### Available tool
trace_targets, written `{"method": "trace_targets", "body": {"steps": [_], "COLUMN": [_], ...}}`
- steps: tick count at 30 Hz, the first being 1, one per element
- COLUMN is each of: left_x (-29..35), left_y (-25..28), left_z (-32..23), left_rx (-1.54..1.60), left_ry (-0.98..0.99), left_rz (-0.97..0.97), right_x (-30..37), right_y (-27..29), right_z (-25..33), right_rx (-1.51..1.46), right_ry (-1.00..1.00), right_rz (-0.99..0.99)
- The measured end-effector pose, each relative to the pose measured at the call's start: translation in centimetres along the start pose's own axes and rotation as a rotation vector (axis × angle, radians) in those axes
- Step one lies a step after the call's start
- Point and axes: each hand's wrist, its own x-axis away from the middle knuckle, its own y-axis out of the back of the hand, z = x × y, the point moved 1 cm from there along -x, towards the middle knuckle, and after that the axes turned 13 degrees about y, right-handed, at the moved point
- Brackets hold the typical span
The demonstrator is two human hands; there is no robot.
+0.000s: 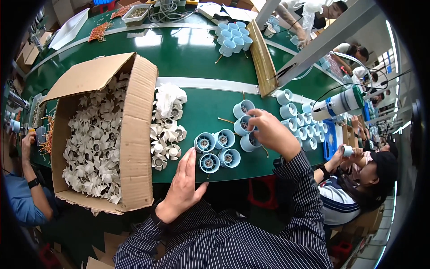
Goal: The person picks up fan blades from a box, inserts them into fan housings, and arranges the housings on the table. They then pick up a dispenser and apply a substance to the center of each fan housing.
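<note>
Apparently positioning middle blue cup of trio on worktop | at its rim with right hand, cannot tell whether gripping | with left hand extended, empty, beside four-cup cluster | calling next for upright handling

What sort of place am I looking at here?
Most likely a small-parts assembly workshop or factory: long green workbenches, a cardboard box full of whitish bladed parts beside groups of light blue cups, and other people working nearby.
</note>
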Motion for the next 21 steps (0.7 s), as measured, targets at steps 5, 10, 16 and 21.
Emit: {"method": "trace_targets", "body": {"steps": [5,10,16,21], "left_x": [0.0,0.1,0.0,0.0], "left_y": [-0.2,-0.4,-0.6,-0.4], "left_z": [-0.4,-0.5,-0.7,-0.9], "left_rx": [0.0,-0.034,-0.082,-0.09], "left_ry": [0.014,0.044,0.034,0.038], "left_rz": [0.009,0.001,-0.005,-0.007], "right_x": [3.5,3.9,4.6,5.3], "right_y": [-1.5,-2.3,-1.9,1.6], "right_z": [2.6,3.4,3.8,2.2], "right_rx": [-0.024,-0.001,-0.089,-0.235], "right_ry": [-0.014,0.011,0.012,-0.064], "right_rz": [-0.013,-0.12,-0.247,-0.286]}}
